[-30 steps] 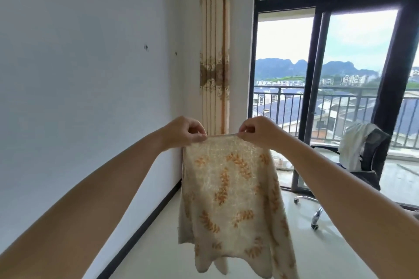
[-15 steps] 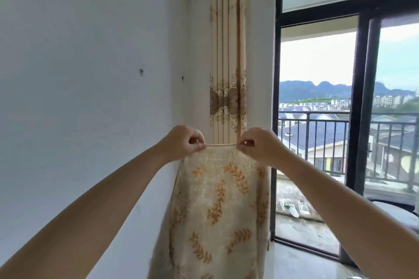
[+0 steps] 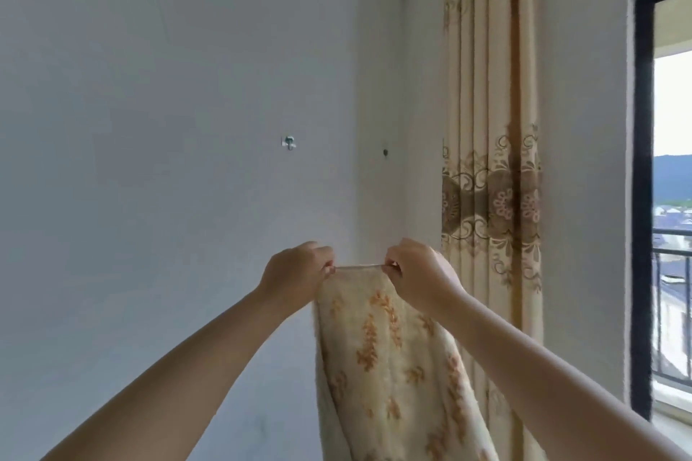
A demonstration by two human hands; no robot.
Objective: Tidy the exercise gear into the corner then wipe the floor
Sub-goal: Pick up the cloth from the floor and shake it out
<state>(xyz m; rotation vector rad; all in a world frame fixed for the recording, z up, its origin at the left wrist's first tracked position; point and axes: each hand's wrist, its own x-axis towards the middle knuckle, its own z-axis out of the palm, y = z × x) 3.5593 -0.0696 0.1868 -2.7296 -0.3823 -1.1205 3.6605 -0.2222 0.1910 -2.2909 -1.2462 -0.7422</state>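
Observation:
A cream towel (image 3: 389, 359) with an orange leaf pattern hangs down in front of me near the room's corner. My left hand (image 3: 296, 271) pinches its top edge at the left, and my right hand (image 3: 415, 273) pinches the same edge at the right. A thin loop or hem of the towel is stretched taut between the two hands. A small metal wall hook (image 3: 288, 142) sits on the white wall above and slightly left of my hands. No exercise gear and no floor are in view.
A beige patterned curtain (image 3: 490, 161) hangs right of the corner. A second small dark fixing (image 3: 385, 152) marks the wall nearer the corner. A black window frame (image 3: 642, 198) and a balcony railing (image 3: 672, 311) stand at the far right.
The view has swung left and up, away from the window and office chair, toward the wall. Both hands have kept their hold on the towel's top edge, now closer to the wall hook.

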